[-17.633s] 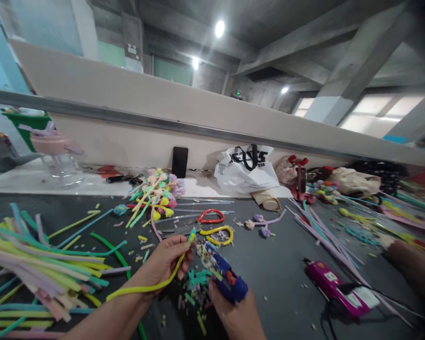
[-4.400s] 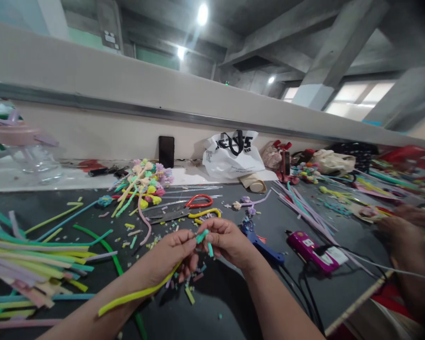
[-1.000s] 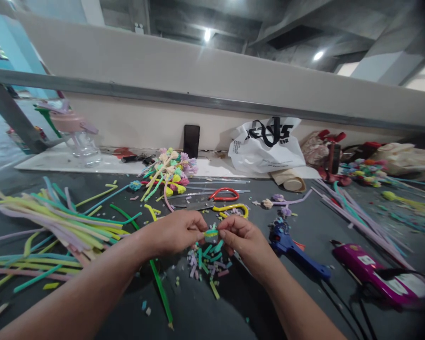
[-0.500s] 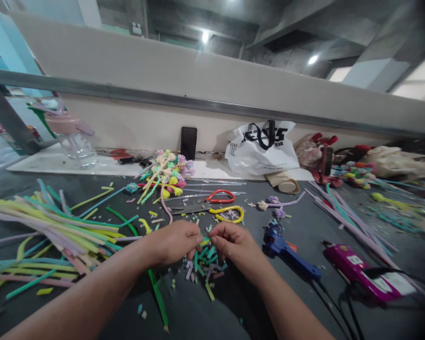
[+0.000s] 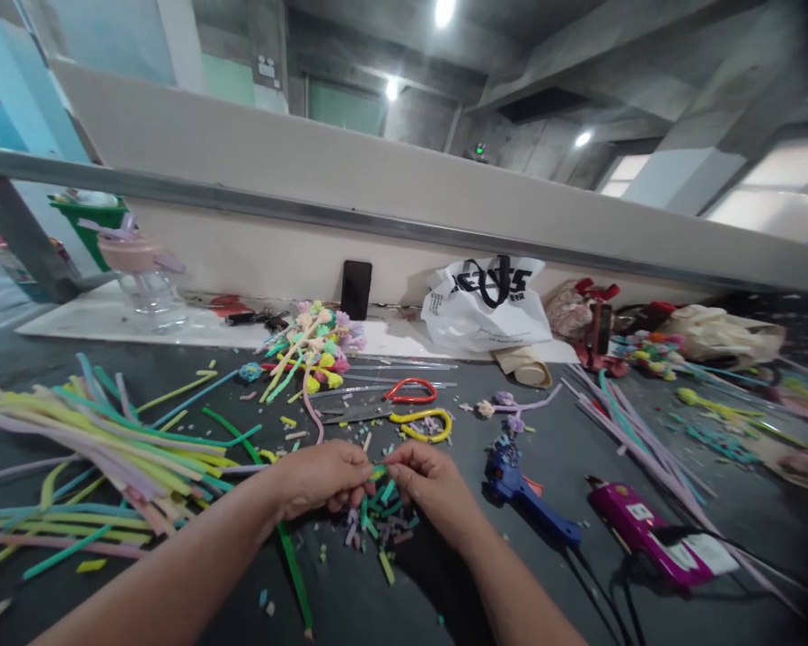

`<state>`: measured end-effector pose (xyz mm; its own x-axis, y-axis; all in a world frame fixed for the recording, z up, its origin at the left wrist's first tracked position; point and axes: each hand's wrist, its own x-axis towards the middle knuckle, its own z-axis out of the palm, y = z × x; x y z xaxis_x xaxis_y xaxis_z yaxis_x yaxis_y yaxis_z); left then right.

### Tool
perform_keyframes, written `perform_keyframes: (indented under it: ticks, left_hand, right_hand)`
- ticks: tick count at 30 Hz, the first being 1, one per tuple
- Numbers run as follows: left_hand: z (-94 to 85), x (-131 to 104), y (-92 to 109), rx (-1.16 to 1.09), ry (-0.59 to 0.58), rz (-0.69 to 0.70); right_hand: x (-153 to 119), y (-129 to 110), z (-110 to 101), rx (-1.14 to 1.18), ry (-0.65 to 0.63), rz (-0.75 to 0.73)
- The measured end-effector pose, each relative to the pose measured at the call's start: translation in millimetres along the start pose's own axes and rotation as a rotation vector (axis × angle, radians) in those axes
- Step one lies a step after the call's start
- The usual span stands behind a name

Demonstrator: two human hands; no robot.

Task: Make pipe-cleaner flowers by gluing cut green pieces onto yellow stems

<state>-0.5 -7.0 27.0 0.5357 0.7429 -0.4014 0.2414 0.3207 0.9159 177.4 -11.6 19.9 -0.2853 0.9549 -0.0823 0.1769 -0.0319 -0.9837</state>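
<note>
My left hand (image 5: 327, 475) and my right hand (image 5: 429, 489) meet above the dark table, fingertips pinched together. Between them is a small green-and-yellow piece of pipe cleaner (image 5: 378, 472), partly covered by my fingers. Under the hands lies a pile of short cut pipe cleaner pieces (image 5: 377, 520) in teal, lilac and green. Just beyond are scissors (image 5: 421, 425) with one red and one yellow handle loop, lying on the table. A long green pipe cleaner (image 5: 293, 574) runs beneath my left wrist.
Long pastel pipe cleaners (image 5: 101, 440) spread at left. A blue glue gun (image 5: 535, 502) and a magenta corded tool (image 5: 656, 529) lie at right. Behind stand a bunch of pipe cleaner flowers (image 5: 316, 341), a black phone (image 5: 356, 289), a white bag (image 5: 488, 309) and a clear cup (image 5: 144, 292).
The view has tilted up and shifted slightly, so the table items appear lower and the right-hand ones farther left. My hands stay together, both still pinching the small piece.
</note>
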Motion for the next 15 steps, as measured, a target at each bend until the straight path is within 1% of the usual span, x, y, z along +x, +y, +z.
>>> perform_keyframes:
  ticks: [3, 7, 11, 15]
  left_hand:
    - [1.5, 3.2, -2.7, -0.128, -0.017, -0.040]
    - [3.6, 5.6, -3.9, -0.181, -0.028, -0.050]
    - [6.9, 4.2, -1.9, -0.244, 0.000, -0.011]
    - [10.0, 3.9, -0.3, -0.338, 0.033, -0.047]
  right_hand:
    - [-0.6, -1.2, 0.2, -0.005, 0.013, 0.006]
    - [-0.4, -1.1, -2.3, -0.002, 0.039, -0.004]
    - [1.3, -0.5, -9.0, 0.013, 0.140, -0.045]
    - [3.2, 0.9, -13.4, 0.037, 0.216, -0.071]
